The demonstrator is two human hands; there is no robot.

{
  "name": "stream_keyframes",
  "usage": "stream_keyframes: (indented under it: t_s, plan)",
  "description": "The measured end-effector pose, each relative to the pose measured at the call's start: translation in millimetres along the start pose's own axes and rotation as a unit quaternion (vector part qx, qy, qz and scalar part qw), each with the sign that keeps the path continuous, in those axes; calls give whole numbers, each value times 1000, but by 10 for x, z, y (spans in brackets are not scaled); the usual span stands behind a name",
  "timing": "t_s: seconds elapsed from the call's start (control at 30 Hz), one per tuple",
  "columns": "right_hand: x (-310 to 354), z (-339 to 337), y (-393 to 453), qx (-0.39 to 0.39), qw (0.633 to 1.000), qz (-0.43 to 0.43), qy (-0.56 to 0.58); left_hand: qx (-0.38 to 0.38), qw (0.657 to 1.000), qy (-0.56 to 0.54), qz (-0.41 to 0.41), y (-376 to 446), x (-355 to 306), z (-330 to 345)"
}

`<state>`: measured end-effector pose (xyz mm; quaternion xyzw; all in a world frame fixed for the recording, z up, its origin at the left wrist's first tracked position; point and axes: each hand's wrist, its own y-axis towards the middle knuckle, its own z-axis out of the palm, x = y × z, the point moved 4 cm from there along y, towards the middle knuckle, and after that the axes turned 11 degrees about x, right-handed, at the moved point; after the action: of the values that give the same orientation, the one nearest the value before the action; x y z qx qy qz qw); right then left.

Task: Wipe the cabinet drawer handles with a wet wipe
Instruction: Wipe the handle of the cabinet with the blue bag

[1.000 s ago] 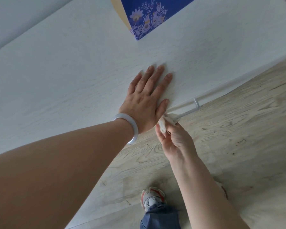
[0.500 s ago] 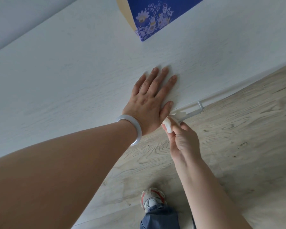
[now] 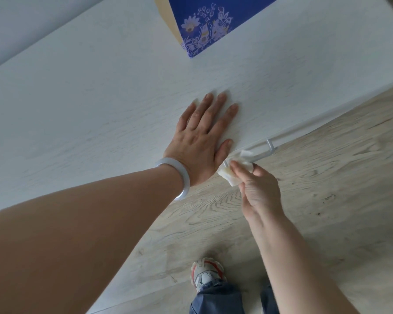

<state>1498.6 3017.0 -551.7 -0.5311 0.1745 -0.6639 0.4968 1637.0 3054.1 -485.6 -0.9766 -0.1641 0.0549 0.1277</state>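
At twelve o'clock you have a blue box [image 3: 216, 17] printed with pale flowers, its tan side panel facing nine o'clock. From three o'clock round to six runs a light wood-grain floor [image 3: 327, 200]. At six o'clock stands a white and red sneaker [image 3: 206, 274], with blue jeans [image 3: 216, 300] cuffed over it.

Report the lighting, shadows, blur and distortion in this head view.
Head view: soft, even light, no glare; faint shadow beside the left hand on the cabinet top; wide-angle stretch enlarges the near forearm; wipe and handle reasonably sharp, slightly soft.
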Motion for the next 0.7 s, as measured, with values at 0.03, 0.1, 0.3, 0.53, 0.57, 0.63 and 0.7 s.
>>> stream_keyframes:
  t_s: [0.03, 0.1, 0.3, 0.53, 0.57, 0.63, 0.7]
  plan:
    - [86, -77, 28, -6, 1000, -4, -6, 1, 1000, 1, 0, 0, 6, 1]
    - [328, -258, 76, -31, 999, -23, -7, 3, 1000, 1, -2, -1, 11, 7]
    - [718, -399, 133, -88, 969, -142, -182, 0, 1000, 2, -3, -3, 7, 12]
    - [594, -305, 25, -92, 896, -245, -359, -2, 1000, 2, -2, 0, 6, 9]
    - [544, -309, -10, -76, 902, -241, -349, -1, 1000, 3, -3, -2, 10, 9]
    - [509, -329, -51, -69, 910, -244, -329, 1, 1000, 4, -5, -5, 11, 9]
    - [585, -346, -44, -100, 916, -256, -293, 2, 1000, 2, -4, -3, 1, 2]
